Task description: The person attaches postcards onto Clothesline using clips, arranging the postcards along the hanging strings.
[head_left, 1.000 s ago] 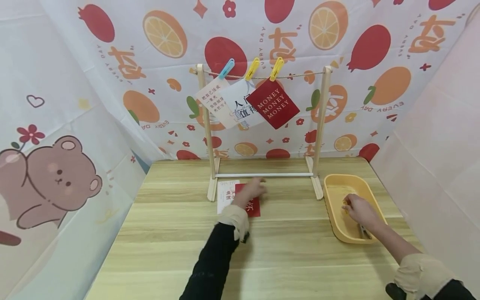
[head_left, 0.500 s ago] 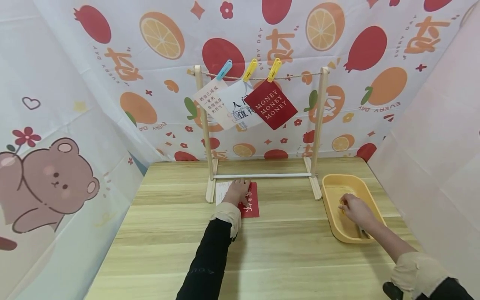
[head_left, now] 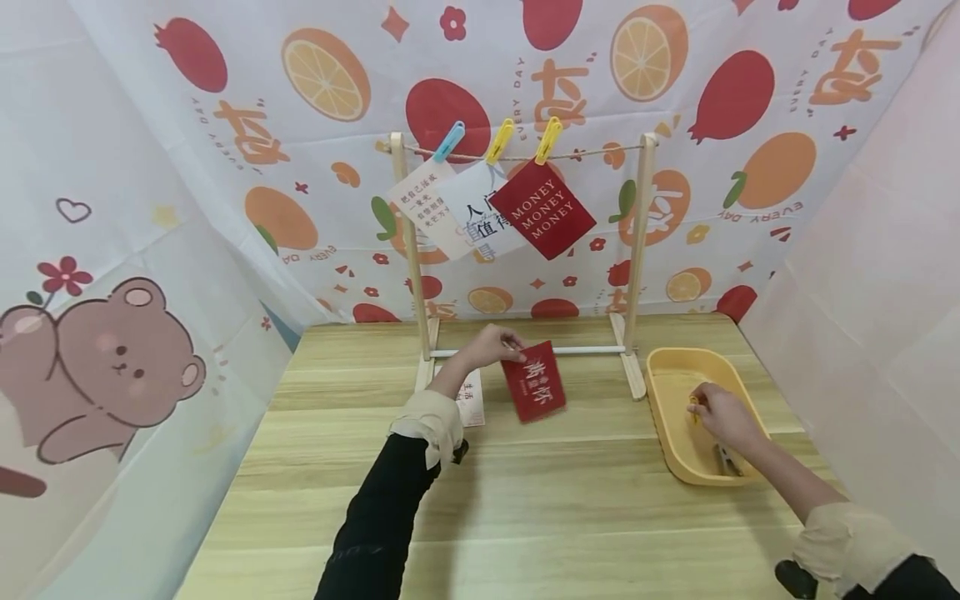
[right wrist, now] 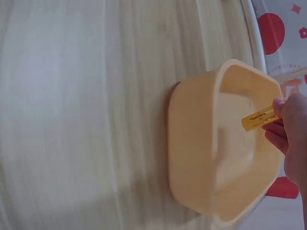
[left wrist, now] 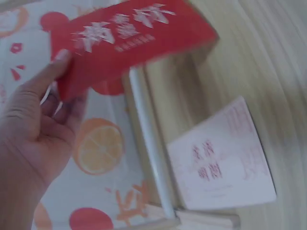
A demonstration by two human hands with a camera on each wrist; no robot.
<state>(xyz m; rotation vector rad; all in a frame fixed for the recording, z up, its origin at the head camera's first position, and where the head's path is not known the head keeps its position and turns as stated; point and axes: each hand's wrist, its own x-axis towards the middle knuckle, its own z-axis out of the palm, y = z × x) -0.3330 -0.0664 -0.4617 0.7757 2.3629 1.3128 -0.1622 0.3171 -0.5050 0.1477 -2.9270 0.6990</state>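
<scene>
My left hand (head_left: 492, 346) pinches a red card (head_left: 535, 383) with white lettering by its upper corner and holds it above the table, in front of the rack's white bar. In the left wrist view the thumb (left wrist: 61, 56) lies over the face of the card. A white card (left wrist: 221, 160) with red print lies on the table, partly behind my left arm in the head view. My right hand (head_left: 726, 415) is over the yellow tray (head_left: 660, 417). Between its thumb and fingers is a yellow clothespin (right wrist: 259, 118).
A wooden rack (head_left: 639, 250) stands at the back with a string across its top. Blue and yellow clothespins hold a cream card (head_left: 427, 204), a white card (head_left: 480, 200) and a red MONEY card (head_left: 543, 208) on it. A dark clothespin (head_left: 726, 461) lies in the tray.
My left hand first reached down onto the two cards on the table. Now it has lifted the red card and brought it right, uncovering the white one. My right hand stays over the tray.
</scene>
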